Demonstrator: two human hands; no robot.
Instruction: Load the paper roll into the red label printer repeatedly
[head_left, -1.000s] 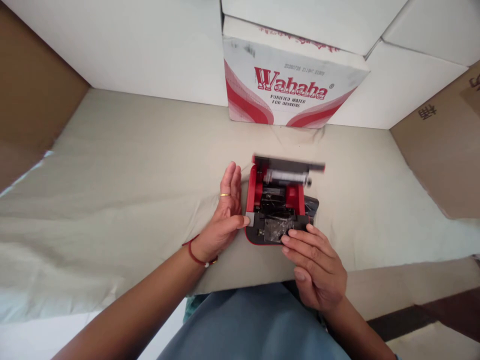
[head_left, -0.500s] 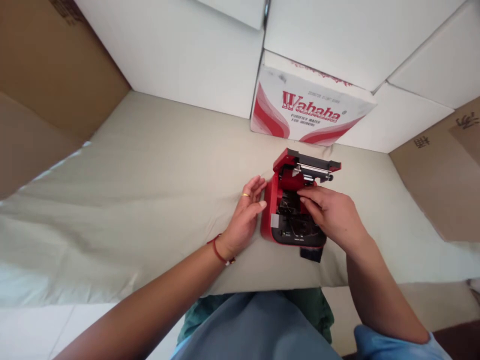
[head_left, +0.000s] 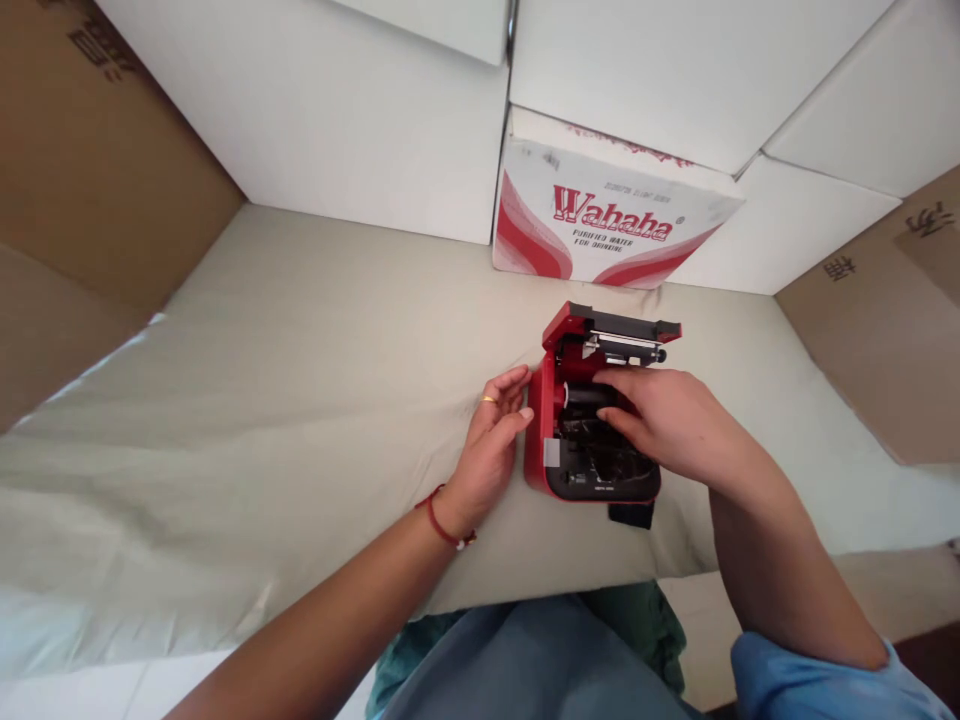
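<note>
A red and black device (head_left: 534,440), like a small printer, stands on the cloth-covered table with its lid (head_left: 626,325) raised. Inside it lies a black roll (head_left: 583,395) with a white ring at its left end. My right hand (head_left: 664,415) reaches in from the right, thumb and fingers closed round the roll's right part, whose end they hide. Against the device's left side rests my left hand (head_left: 499,430), fingers apart, holding nothing. Dark film (head_left: 619,455) lies over the front of the opening, and a black piece (head_left: 631,514) sticks out below the front edge.
A white and red Wahaha carton (head_left: 607,220) stands behind the device, against large white boxes (head_left: 360,120). Brown cartons flank the table at the left (head_left: 97,180) and right (head_left: 885,320). The beige cloth (head_left: 300,360) has wrinkles.
The black roll now shows across the device's opening, under my right hand. My right hand's thumb and fingers have spread wider around it. The camera view has shifted slightly.
</note>
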